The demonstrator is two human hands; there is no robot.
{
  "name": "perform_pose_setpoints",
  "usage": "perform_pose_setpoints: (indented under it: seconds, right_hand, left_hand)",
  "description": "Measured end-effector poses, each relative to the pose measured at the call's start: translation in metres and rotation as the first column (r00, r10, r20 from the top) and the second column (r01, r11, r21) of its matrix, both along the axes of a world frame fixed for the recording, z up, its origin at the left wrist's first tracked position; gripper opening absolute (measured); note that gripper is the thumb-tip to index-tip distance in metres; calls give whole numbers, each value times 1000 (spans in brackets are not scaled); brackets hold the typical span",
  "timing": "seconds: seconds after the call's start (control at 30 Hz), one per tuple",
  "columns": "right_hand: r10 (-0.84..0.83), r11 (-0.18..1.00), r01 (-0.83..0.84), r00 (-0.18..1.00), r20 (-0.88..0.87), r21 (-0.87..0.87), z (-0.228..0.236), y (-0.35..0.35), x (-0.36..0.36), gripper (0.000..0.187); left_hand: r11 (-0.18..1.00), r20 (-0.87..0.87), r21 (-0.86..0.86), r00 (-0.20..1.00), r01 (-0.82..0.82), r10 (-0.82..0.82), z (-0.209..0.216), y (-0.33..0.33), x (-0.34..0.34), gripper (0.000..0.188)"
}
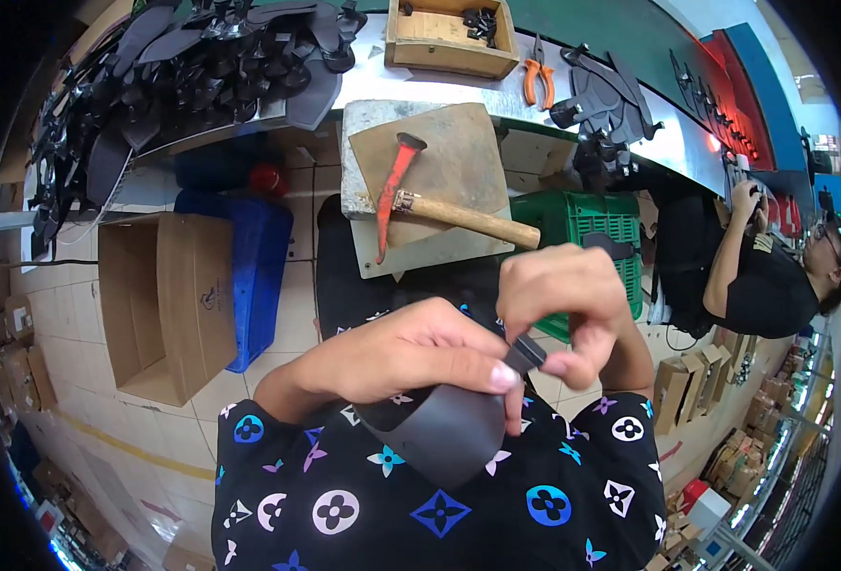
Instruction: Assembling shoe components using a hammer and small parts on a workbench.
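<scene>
Above my lap, my left hand (420,352) grips a dark grey, flexible sandal piece (449,433), its broad smooth part curving down below my fingers. The left thumb presses near a short black strap end (525,353) that sticks out at the upper right. My right hand (568,300) is closed around this end with bent fingers; its exact fingertip contact is partly hidden. Just beyond my hands, a hammer (468,219) with a red head and wooden handle lies on a worn brown board (468,133), which rests on a stone block (356,190).
A metal-topped bench (363,81) holds piled dark sandal parts (221,67), a wooden box (454,62) and orange-handled pliers (538,81). Below stand a cardboard box (197,305), a blue bin (264,285) and a green crate (544,209). Another person (763,276) works at right.
</scene>
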State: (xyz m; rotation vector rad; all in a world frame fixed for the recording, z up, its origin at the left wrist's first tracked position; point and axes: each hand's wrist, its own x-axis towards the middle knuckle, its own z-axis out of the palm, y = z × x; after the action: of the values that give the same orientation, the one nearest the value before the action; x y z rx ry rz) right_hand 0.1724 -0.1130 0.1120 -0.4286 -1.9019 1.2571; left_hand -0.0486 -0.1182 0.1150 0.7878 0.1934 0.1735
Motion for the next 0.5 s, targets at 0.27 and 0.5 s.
perform_pose_setpoints:
  seconds: [0.27, 0.5]
  right_hand:
    - [-501, 863, 388, 744, 441, 325, 0, -11, 5, 24]
    - [-754, 618, 735, 452, 477, 279, -55, -36, 63, 15]
  left_hand:
    - [505, -26, 760, 757, -409, 653, -12, 12, -14, 28]
    - [-686, 718, 693, -294, 220, 631, 48, 137, -137, 35]
